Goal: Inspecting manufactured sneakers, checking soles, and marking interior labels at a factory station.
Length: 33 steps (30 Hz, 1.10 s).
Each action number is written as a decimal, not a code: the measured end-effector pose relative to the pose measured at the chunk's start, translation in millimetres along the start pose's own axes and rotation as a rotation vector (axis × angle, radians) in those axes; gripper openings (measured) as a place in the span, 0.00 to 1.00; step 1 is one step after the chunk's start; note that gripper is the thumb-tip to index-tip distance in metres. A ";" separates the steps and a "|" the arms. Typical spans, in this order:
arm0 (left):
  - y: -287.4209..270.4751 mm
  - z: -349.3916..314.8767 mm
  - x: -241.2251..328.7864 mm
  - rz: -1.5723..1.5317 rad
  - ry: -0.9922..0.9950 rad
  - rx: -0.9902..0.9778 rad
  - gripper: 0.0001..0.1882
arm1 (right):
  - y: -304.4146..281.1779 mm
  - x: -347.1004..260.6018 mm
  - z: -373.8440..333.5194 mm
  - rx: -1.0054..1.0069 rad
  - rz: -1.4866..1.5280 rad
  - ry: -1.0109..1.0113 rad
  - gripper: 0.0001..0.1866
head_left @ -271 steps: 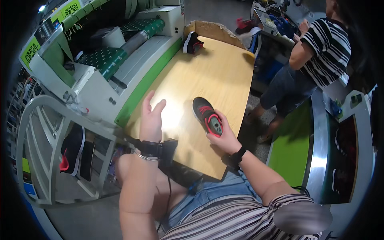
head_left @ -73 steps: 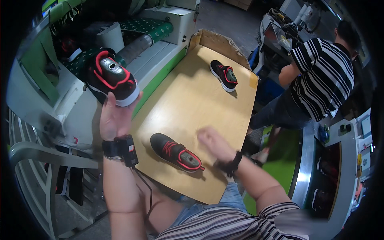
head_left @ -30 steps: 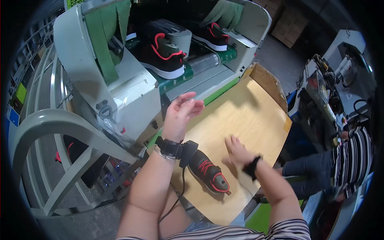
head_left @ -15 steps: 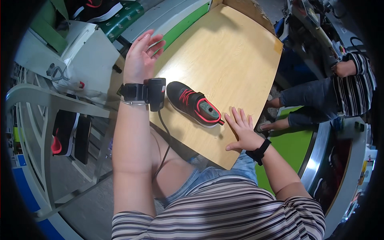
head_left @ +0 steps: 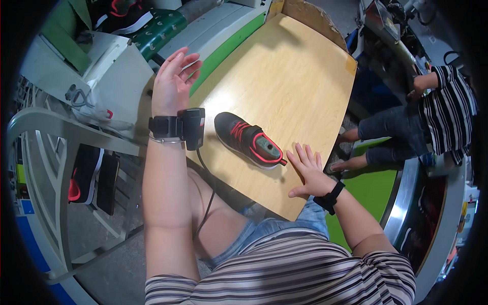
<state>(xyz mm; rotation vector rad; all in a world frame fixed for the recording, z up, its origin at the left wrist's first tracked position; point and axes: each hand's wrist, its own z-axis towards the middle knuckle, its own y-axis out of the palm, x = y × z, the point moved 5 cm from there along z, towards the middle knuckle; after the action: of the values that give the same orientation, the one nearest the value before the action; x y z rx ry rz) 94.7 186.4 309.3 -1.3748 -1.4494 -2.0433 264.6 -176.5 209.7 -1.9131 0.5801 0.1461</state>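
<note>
A black sneaker (head_left: pixel 243 136) with red laces, a red collar lining and a pale sole lies on the wooden tabletop (head_left: pixel 284 76). A green shoe last fills its opening, and its heel points toward my right hand. My right hand (head_left: pixel 311 173) rests flat on the tabletop just right of the heel, fingers spread and holding nothing. Raised over the table's left edge, my left hand (head_left: pixel 177 84) has loosely curved fingers set apart, with nothing in them. A black device with a cable is strapped to my left wrist, and a black band circles my right wrist.
A white machine (head_left: pixel 114 71) and a green perforated roller (head_left: pixel 160 33) bearing another shoe stand at the left. Below them is a grey metal rack (head_left: pixel 40 119) with a shoe. At the right a co-worker in a striped shirt (head_left: pixel 447 107) stands beside a green belt (head_left: pixel 368 203).
The view has shifted slightly, so the table and sneaker sit a little lower in the picture. Both my hands keep nearly the same pose. The co-worker's arm and body have moved a little.
</note>
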 end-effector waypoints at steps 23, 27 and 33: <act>21.4 -3.6 -28.6 0.148 -0.175 0.014 0.16 | -71.5 -89.1 72.0 0.341 0.781 -0.178 0.44; 21.6 -10.2 -12.2 0.567 0.054 0.072 0.29 | -88.6 -83.9 85.1 0.518 1.318 -0.140 0.35; 64.7 -36.3 -21.3 -0.038 -0.415 -0.483 0.44 | -168.7 -147.4 85.0 0.843 1.208 -0.542 0.34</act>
<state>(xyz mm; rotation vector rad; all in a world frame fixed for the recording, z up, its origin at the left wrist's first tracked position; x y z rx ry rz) 130.1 120.3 327.7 -2.0774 -1.1590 -2.3308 227.1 -1.5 368.9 -0.4810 1.1128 0.9758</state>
